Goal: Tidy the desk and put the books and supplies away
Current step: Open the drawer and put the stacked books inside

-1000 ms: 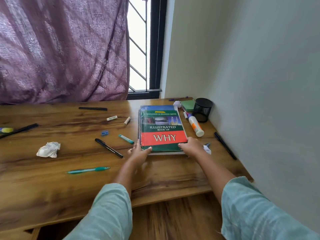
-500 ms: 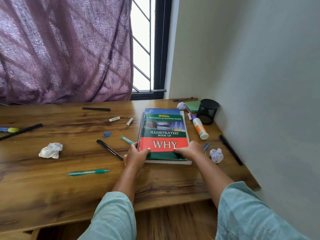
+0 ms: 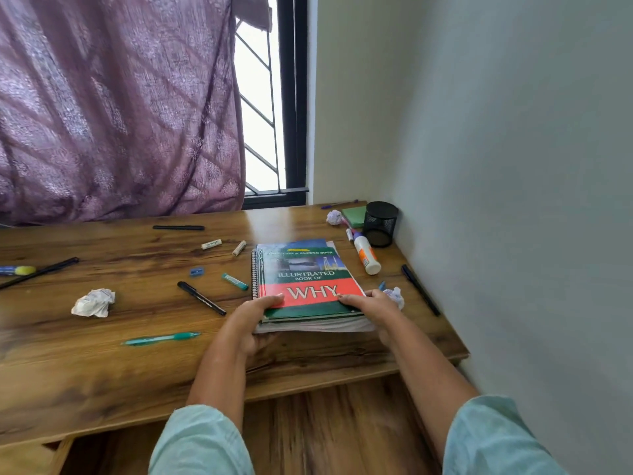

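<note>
A stack [image 3: 308, 269] of books lies on the desk [image 3: 137, 371] toward its right end, the top cover reading "ILLUSTRATED BOOK OF WHY", a spiral binding along its left side and page edges showing at the near side. The left hand [image 3: 253, 323] grips the stack's 7 o'clock corner, thumb flat on the red band and the other fingers curled together underneath. The right hand [image 3: 373, 308] grips the 5 o'clock corner the same way, thumb on the cover; its other fingers wrap the edge, and how they lie below cannot be told. Touching the right hand at its 2 o'clock is a paper wad [image 3: 395, 296]. At the stack's 1 o'clock lies a glue bottle [image 3: 366, 257], and beyond it a mesh cup [image 3: 380, 224] stands against the wall beside a green pad [image 3: 354, 216]. At 3 o'clock lies a black pen [image 3: 419, 289]. At 9 o'clock are a teal stick [image 3: 234, 281], a marker [image 3: 201, 298] and a blue sharpener [image 3: 197, 271]. At 8 o'clock lies a teal pen [image 3: 161, 338], well apart from the hands.
</note>
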Demonstrator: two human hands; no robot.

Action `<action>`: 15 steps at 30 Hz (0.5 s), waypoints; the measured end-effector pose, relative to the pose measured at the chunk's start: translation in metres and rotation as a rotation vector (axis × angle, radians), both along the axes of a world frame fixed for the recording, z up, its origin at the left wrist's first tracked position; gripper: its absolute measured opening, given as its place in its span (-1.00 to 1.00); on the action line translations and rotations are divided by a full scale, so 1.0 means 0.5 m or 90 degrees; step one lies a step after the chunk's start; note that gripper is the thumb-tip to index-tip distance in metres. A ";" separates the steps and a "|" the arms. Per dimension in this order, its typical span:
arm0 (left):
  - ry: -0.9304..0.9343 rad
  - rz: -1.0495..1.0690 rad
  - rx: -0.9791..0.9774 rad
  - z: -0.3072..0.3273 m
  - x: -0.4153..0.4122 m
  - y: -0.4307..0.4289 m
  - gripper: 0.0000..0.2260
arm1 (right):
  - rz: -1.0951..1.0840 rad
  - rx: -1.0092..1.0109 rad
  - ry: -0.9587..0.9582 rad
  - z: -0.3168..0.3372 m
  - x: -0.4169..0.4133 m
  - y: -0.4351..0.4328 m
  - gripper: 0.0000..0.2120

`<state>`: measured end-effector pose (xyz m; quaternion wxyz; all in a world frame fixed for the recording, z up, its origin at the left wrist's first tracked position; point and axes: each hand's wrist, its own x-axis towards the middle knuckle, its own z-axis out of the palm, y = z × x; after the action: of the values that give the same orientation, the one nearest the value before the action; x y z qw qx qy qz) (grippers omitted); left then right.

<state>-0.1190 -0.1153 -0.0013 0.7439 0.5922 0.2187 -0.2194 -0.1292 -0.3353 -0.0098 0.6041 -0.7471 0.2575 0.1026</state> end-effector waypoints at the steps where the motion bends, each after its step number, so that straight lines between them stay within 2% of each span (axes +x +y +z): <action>1: -0.021 0.005 -0.003 0.013 -0.014 -0.003 -0.83 | -0.007 0.063 -0.006 -0.001 -0.011 -0.004 -0.29; 4: -0.104 0.001 -0.012 0.015 -0.054 -0.005 -0.68 | -0.027 0.198 -0.047 0.010 -0.045 -0.010 -0.43; 7: -0.161 0.010 -0.076 0.012 -0.097 -0.001 -0.54 | -0.046 0.247 -0.146 0.017 -0.073 -0.018 -0.48; 11: -0.231 -0.032 -0.096 0.033 -0.126 0.012 -0.43 | -0.028 0.284 -0.247 0.051 -0.091 -0.046 -0.33; 13: -0.235 -0.069 -0.087 0.056 -0.133 0.022 -0.28 | 0.022 0.313 -0.250 0.079 -0.094 -0.057 -0.19; 15: -0.256 -0.122 -0.057 0.083 -0.131 0.032 -0.09 | 0.088 0.327 -0.241 0.107 -0.102 -0.060 -0.21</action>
<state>-0.1846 -0.0993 0.0402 0.7739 0.6083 -0.0009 -0.1762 -0.1804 -0.3650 0.0438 0.8015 -0.5919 0.0550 0.0646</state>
